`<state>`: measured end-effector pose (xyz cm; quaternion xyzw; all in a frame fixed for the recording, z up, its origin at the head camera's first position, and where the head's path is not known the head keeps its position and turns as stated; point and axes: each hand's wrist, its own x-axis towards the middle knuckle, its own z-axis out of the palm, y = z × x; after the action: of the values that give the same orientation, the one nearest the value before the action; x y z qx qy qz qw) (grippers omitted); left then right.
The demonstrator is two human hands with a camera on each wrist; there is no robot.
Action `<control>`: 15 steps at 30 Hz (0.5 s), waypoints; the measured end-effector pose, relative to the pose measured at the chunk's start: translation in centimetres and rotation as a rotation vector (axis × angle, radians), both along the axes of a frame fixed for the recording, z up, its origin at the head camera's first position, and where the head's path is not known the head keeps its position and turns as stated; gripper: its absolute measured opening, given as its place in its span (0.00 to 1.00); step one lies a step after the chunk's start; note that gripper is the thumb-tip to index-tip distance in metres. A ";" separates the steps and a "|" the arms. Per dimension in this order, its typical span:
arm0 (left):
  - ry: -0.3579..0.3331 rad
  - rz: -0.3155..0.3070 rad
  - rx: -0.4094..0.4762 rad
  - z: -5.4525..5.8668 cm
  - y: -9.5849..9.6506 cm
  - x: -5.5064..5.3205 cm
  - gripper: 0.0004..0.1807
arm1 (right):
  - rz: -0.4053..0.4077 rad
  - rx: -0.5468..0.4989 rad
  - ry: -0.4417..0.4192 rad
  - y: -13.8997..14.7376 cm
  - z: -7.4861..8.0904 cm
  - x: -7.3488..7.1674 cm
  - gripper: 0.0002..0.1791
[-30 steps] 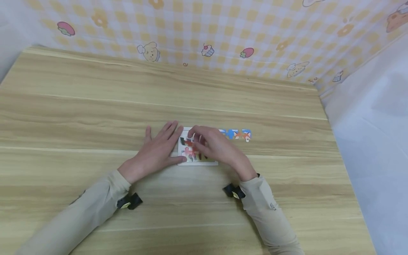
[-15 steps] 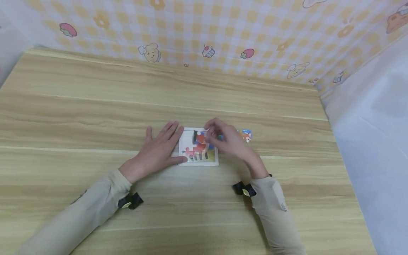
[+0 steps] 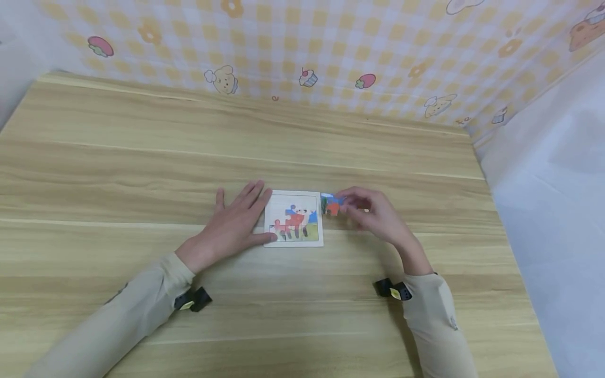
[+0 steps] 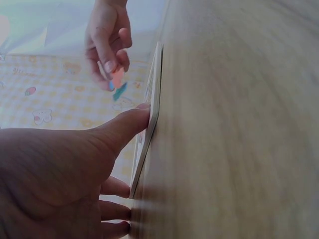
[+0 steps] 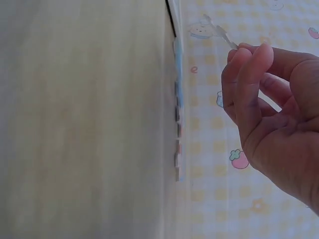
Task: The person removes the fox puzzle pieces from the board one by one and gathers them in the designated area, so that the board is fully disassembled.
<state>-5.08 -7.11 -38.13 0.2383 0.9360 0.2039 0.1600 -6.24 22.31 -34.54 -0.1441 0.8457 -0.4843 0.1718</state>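
A square white jigsaw board (image 3: 295, 244) lies flat, part of an orange animal picture fitted along its bottom and right; its upper left shows bare white. My left hand (image 3: 229, 224) rests with fingers spread at the board's left edge, and its thumb (image 4: 130, 122) presses the near corner. Just right of the board, my right hand (image 3: 373, 212) pinches a jigsaw piece (image 3: 333, 207) coloured orange, blue and green between thumb and fingertips. The right wrist view shows this piece (image 5: 223, 34) edge-on, held up above the table.
Several loose jigsaw pieces (image 5: 178, 119) lie in a row on the wooden table (image 3: 302, 320) right of the board, mostly hidden behind my right hand in the head view. A yellow checked cloth (image 3: 283, 47) hangs behind the table.
My right hand has carried the jigsaw piece rightward, from over the board's left side to beyond its right edge. The left hand stays in place on the board.
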 end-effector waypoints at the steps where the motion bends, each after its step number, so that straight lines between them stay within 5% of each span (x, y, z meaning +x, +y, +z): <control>1: 0.001 0.001 0.000 0.0 0.0 0.0 0.52 | -0.004 0.004 -0.012 0.4 -0.4 0.1 0.13; 15: -0.021 -0.006 -0.013 0.2 -0.3 -0.1 0.51 | -0.029 0.072 -0.116 1.1 -2.0 1.1 0.12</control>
<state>-5.20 -7.36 -37.93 0.2377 0.9349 0.1998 0.1719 -5.18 23.43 -36.55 -0.0972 0.8533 -0.4634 0.2187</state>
